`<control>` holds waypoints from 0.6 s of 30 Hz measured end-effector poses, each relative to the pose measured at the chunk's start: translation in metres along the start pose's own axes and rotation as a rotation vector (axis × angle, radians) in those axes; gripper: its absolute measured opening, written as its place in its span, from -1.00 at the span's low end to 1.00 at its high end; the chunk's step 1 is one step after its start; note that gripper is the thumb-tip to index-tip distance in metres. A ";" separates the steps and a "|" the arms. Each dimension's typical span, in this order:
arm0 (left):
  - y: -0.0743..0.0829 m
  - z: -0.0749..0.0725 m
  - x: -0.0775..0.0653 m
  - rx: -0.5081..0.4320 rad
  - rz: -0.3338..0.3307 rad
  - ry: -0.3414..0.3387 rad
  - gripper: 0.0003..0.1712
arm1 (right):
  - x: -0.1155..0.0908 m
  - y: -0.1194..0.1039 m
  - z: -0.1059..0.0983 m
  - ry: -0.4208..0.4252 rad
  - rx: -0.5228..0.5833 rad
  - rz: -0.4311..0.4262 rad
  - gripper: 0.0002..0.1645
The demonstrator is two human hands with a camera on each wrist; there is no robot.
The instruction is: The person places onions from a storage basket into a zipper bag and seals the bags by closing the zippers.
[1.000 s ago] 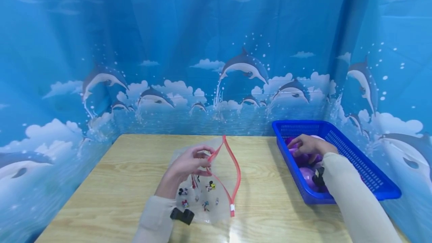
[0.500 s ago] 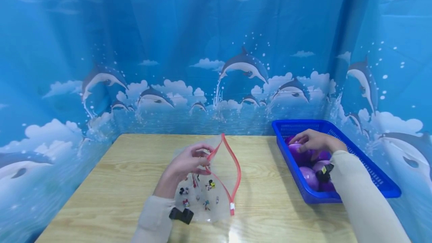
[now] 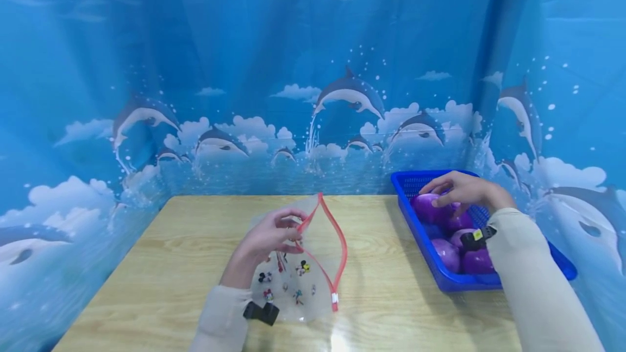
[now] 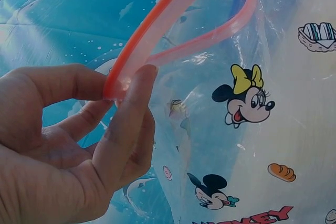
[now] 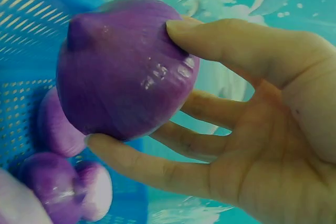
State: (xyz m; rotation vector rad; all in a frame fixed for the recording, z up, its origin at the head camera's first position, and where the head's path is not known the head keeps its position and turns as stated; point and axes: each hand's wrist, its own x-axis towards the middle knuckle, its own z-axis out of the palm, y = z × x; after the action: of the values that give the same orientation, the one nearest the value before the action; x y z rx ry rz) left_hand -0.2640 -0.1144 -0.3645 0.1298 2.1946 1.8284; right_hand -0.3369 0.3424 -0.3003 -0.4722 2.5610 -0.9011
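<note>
My left hand [image 3: 271, 232] pinches the rim of a clear zip bag [image 3: 318, 311] between thumb and fingers. The bag's red zip edge [image 4: 152, 22] gapes wide, and cartoon mouse prints [image 4: 249, 103] cover its side. Over the blue basket [image 3: 469, 285], my right hand [image 3: 469, 186] grips a purple onion [image 5: 126, 72]. Thumb and fingers curl round its sides, and its pointed end faces away from the palm. In the head view the hand partly covers this onion.
Several more purple onions [image 3: 476, 261] lie in the basket, at the right of the wooden table [image 3: 161, 265]. A blue curtain [image 3: 274, 42] printed with dolphins hangs behind the table and along both sides.
My right hand has lifted the purple onion up from the others and moved slightly right. The left hand keeps its hold on the bag, nearly still. The head view has shifted a little.
</note>
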 end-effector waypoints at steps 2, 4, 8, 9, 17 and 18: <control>0.000 -0.001 -0.001 0.001 0.004 0.001 -0.55 | -0.001 -0.006 -0.002 0.003 -0.007 -0.014 -0.44; 0.001 -0.001 -0.001 0.003 0.008 0.001 -0.55 | -0.002 -0.012 -0.004 0.004 -0.006 -0.022 -0.44; 0.001 0.000 -0.001 0.006 0.013 0.004 -0.54 | -0.003 -0.026 -0.005 0.009 -0.011 -0.043 -0.43; 0.001 0.000 -0.001 0.005 0.013 0.004 -0.54 | -0.003 -0.029 -0.005 0.007 -0.012 -0.050 -0.43; 0.000 -0.001 -0.001 0.009 0.004 0.010 -0.54 | 0.000 -0.052 0.005 -0.025 0.005 -0.094 -0.44; 0.000 0.000 -0.001 0.011 0.003 0.011 -0.54 | 0.000 -0.055 0.006 -0.024 0.002 -0.103 -0.44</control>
State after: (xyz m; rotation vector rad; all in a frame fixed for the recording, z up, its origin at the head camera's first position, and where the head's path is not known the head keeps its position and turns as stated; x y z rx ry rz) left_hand -0.2632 -0.1150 -0.3640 0.1252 2.2135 1.8235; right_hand -0.3241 0.2985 -0.2691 -0.6150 2.5339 -0.9268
